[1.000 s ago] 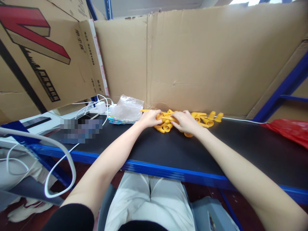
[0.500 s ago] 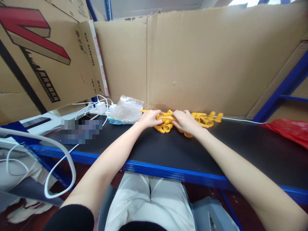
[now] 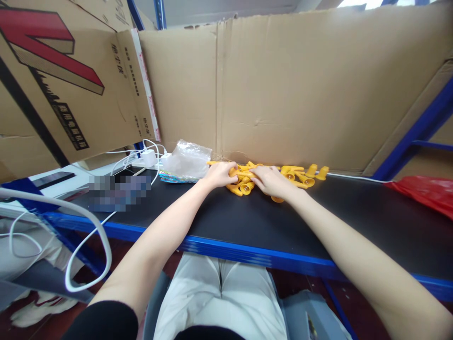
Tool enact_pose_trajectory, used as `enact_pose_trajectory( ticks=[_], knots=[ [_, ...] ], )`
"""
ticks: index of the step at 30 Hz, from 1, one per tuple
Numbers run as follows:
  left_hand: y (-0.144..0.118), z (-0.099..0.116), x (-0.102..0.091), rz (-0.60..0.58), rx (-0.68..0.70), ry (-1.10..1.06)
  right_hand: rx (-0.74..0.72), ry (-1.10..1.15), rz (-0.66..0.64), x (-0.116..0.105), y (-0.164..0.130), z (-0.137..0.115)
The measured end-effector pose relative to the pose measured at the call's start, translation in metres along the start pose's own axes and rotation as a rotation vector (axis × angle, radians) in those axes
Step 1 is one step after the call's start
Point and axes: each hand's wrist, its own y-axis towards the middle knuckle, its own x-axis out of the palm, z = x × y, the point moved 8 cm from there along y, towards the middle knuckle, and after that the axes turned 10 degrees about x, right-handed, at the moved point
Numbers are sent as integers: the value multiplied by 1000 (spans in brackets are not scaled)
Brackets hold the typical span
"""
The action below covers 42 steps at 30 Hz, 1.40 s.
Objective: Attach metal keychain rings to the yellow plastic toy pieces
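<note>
Hands (image 3: 220, 174) (image 3: 271, 181) on yellow pieces (image 3: 299, 174), cardboard wall (image 3: 283, 94) just behind

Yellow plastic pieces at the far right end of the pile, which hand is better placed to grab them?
Probably the right hand. It rests on the yellow pile on the side nearer those end pieces; the left hand sits at the pile's opposite end.
</note>
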Motion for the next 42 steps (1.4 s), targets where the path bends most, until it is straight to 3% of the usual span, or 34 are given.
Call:
enact_pose_trajectory(
  ticks=[11, 17, 23, 28, 34, 39, 42],
  knots=[
    [2, 3, -1, 21, 3, -1, -52, -223, 146, -14, -1, -5],
    [2, 2, 0, 22, 9, -11, -39, -306, 150, -15, -1, -11],
    [0, -9, 2, 23, -29, 10, 63, -251, 191, -18, -1, 11],
    [-1, -20, 6, 15, -78, 15, 256, -117, 234, -26, 1, 62],
    [-2, -20, 6, 12, -67, 3, 770, 14, 334, -35, -32, 175],
    [-2, -20, 5, 5, -79, -3, 1186, 76, 338, -4, -94, 254],
    [-2, -19, 5, 4, -64, -11, 1439, 158, 227, 25, -127, 283]
  ],
)
